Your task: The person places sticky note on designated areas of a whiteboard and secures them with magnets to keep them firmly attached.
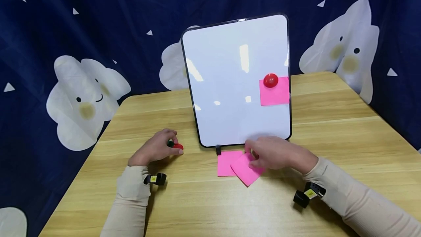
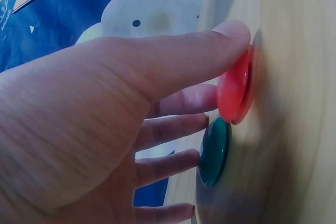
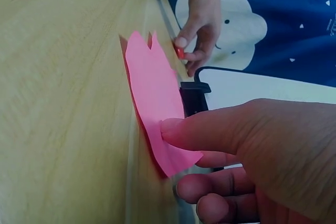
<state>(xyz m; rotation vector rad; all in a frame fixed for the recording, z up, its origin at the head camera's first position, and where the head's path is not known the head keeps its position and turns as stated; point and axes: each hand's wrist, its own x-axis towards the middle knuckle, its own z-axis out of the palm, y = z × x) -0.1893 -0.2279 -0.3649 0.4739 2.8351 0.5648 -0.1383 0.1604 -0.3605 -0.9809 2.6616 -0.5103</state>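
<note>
My left hand is low over the tabletop, left of the whiteboard. Its thumb and index finger pinch a round red magnet at the table surface. Just beside that lies a green magnet, close to the other fingertips. In front of the board, my right hand pinches a pink sticky note by its edge, thumb on top; the fingers beneath are partly hidden. Another pink sticky note lies partly under the held one. The whiteboard stands leaning back behind both notes.
A pink sticky note hangs on the board's right side under a red magnet. A black foot juts from the board's lower edge. The wooden table meets a dark blue curtain with cloud prints.
</note>
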